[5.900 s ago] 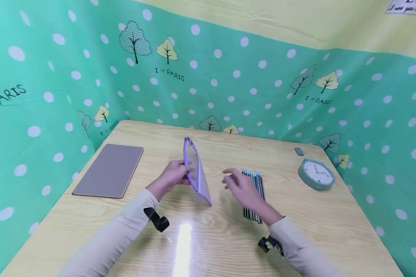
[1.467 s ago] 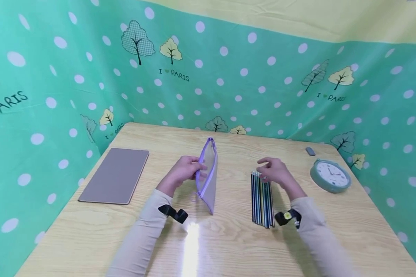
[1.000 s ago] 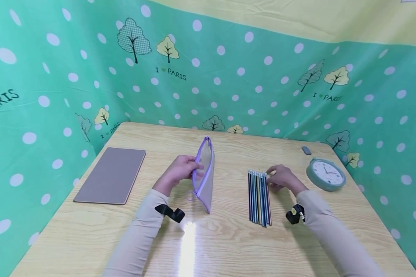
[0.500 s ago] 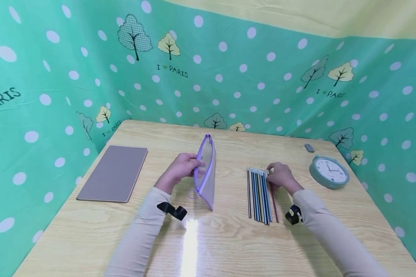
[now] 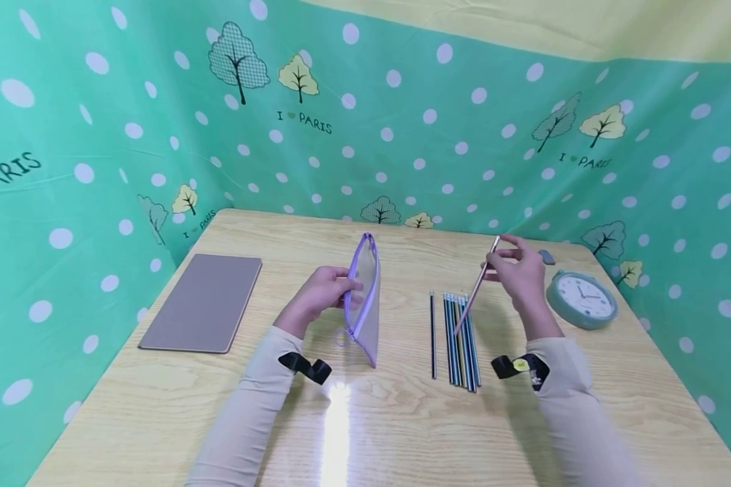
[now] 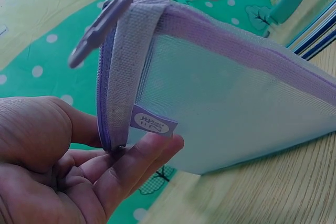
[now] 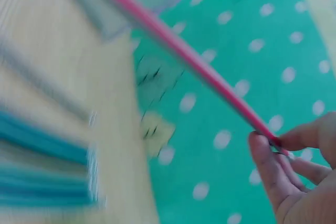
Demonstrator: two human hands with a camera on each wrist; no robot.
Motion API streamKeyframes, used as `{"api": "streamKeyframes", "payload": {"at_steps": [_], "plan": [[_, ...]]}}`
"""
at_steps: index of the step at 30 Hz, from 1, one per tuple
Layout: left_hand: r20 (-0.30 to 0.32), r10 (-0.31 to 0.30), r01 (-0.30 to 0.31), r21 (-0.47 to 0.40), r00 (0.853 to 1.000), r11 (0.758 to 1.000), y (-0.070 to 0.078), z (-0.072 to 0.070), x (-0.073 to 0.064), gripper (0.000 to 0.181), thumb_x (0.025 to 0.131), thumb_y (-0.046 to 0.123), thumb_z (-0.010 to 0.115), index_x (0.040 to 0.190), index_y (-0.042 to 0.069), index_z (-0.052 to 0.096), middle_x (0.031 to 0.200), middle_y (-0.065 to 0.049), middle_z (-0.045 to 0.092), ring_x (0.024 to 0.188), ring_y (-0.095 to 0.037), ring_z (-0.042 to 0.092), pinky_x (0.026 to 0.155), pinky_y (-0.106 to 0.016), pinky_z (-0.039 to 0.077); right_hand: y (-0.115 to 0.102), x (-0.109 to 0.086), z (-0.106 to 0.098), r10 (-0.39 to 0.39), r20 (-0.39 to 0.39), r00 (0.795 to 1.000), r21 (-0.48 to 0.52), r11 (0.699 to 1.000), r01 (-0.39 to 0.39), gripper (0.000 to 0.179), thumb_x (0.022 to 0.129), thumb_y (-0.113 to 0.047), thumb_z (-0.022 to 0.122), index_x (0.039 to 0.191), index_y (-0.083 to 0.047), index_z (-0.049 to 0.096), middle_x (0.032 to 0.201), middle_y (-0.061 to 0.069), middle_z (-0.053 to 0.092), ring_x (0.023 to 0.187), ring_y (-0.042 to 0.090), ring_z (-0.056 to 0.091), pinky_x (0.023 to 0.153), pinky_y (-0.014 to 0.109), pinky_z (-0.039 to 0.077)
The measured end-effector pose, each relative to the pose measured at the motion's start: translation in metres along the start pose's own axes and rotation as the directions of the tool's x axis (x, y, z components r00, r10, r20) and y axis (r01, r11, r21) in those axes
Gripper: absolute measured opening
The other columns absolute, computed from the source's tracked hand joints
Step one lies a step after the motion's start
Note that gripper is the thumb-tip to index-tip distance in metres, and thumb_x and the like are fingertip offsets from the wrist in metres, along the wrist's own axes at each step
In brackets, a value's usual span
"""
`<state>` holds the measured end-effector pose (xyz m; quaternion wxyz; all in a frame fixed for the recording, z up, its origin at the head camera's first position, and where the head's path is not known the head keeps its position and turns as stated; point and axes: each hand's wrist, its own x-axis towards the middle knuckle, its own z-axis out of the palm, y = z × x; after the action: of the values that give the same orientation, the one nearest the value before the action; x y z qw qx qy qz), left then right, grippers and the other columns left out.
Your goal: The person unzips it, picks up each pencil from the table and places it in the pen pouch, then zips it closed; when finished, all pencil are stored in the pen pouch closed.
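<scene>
My left hand (image 5: 319, 296) holds a mesh zip pouch (image 5: 371, 321) with purple edging by one side of its mouth, thumb inside. The pouch stands on edge with its mouth spread apart; in the left wrist view its purple zip (image 6: 104, 87) and a small label (image 6: 153, 123) show close to the fingers. Above the table, my right hand (image 5: 522, 274) pinches a pink pencil (image 5: 475, 291) near its upper end, the other end slanting down to the left. Beneath it lies a row of several dark and blue pencils (image 5: 461, 352), and one dark pencil (image 5: 433, 338) lies apart on their left.
A grey-brown notebook (image 5: 201, 304) lies at the table's left. On the right stands a round green clock (image 5: 582, 299), with a small grey block (image 5: 547, 257) behind it, partly hidden by my right hand. A green dotted curtain (image 5: 402, 142) hangs around the table.
My right hand came to the row's right end, drew the pink pencil away and lifted it. The leftmost dark pencil has become separated from the others. My left hand keeps the pouch nearly in place.
</scene>
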<state>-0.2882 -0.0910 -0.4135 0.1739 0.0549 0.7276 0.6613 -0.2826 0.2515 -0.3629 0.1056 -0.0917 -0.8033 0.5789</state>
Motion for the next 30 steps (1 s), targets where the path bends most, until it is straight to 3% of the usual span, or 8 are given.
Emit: {"api": "streamKeyframes", "payload": {"at_steps": [4,8,12,16,19,22,26,30], "plan": [[-0.004,0.001,-0.001,0.004,1.0,1.0,0.001,0.0,0.0,0.027,0.101,0.003,0.059,0.12,-0.016,0.063,0.086,-0.011,0.072,0.071,-0.009,0.072,0.076,-0.031,0.067,-0.014,-0.016,0.026,-0.015,-0.124,0.992,0.28,0.959,0.049,0.054,0.1,0.002,0.06,0.152,-0.007,0.047,0.104,0.006,0.057,0.074,0.005,0.072,0.072,0.022,0.065],[-0.006,-0.003,0.003,0.006,1.0,1.0,0.0,-0.001,0.001,0.028,0.102,0.003,0.058,0.121,-0.016,0.063,0.091,-0.017,0.074,0.072,-0.01,0.072,0.077,-0.031,0.067,-0.02,-0.033,0.058,-0.047,-0.198,0.979,0.468,0.873,0.136,0.048,0.1,0.005,0.06,0.145,-0.007,0.051,0.103,0.007,0.06,0.077,0.011,0.073,0.073,0.026,0.066],[-0.001,-0.011,0.011,0.0,1.0,1.0,0.0,0.001,0.0,0.031,0.101,0.003,0.059,0.126,-0.016,0.062,0.103,-0.026,0.074,0.072,-0.01,0.072,0.075,-0.03,0.067,-0.024,-0.046,0.085,-0.115,-0.269,0.956,0.584,0.77,0.257,0.043,0.098,0.009,0.062,0.137,-0.006,0.053,0.1,0.011,0.061,0.076,0.016,0.074,0.072,0.03,0.067],[0.003,-0.009,0.009,0.008,1.0,1.0,0.001,0.003,0.002,0.033,0.102,0.003,0.057,0.128,-0.017,0.061,0.1,-0.024,0.075,0.072,-0.01,0.072,0.074,-0.028,0.066,-0.027,-0.055,0.103,-0.203,-0.305,0.93,0.605,0.713,0.354,0.044,0.097,0.011,0.061,0.137,-0.004,0.052,0.1,0.01,0.061,0.077,0.018,0.074,0.071,0.031,0.067],[0.004,0.001,-0.001,0.027,1.0,1.0,0.0,0.004,0.004,0.032,0.102,0.003,0.056,0.127,-0.016,0.061,0.096,-0.021,0.075,0.072,-0.01,0.071,0.073,-0.028,0.066,-0.026,-0.061,0.113,-0.273,-0.295,0.916,0.59,0.702,0.399,0.046,0.097,0.013,0.059,0.139,-0.003,0.05,0.103,0.009,0.061,0.079,0.016,0.074,0.072,0.031,0.067],[0.003,0.007,-0.007,0.045,1.0,0.999,0.0,0.005,0.005,0.031,0.103,0.003,0.056,0.126,-0.015,0.063,0.097,-0.02,0.074,0.072,-0.009,0.071,0.073,-0.028,0.066,-0.023,-0.066,0.122,-0.347,-0.268,0.899,0.553,0.709,0.438,0.047,0.097,0.014,0.059,0.141,0.001,0.05,0.105,0.008,0.061,0.082,0.013,0.073,0.073,0.03,0.067],[0.009,0.0,-0.001,0.035,1.0,0.999,0.0,0.005,0.004,0.03,0.103,0.002,0.056,0.127,-0.015,0.062,0.109,-0.028,0.072,0.075,-0.012,0.073,0.076,-0.032,0.067,-0.02,-0.071,0.132,-0.436,-0.219,0.873,0.486,0.727,0.485,0.047,0.097,0.015,0.058,0.142,0.008,0.049,0.107,0.005,0.061,0.084,0.009,0.073,0.074,0.028,0.067],[0.015,-0.011,0.011,0.029,1.0,1.0,0.0,0.004,0.003,0.032,0.105,0.002,0.052,0.132,-0.016,0.058,0.123,-0.033,0.067,0.087,-0.021,0.077,0.08,-0.033,0.067,-0.019,-0.074,0.136,-0.478,-0.169,0.862,0.454,0.739,0.498,0.048,0.097,0.015,0.058,0.143,0.011,0.049,0.107,0.007,0.062,0.085,0.007,0.072,0.074,0.028,0.067]]}}
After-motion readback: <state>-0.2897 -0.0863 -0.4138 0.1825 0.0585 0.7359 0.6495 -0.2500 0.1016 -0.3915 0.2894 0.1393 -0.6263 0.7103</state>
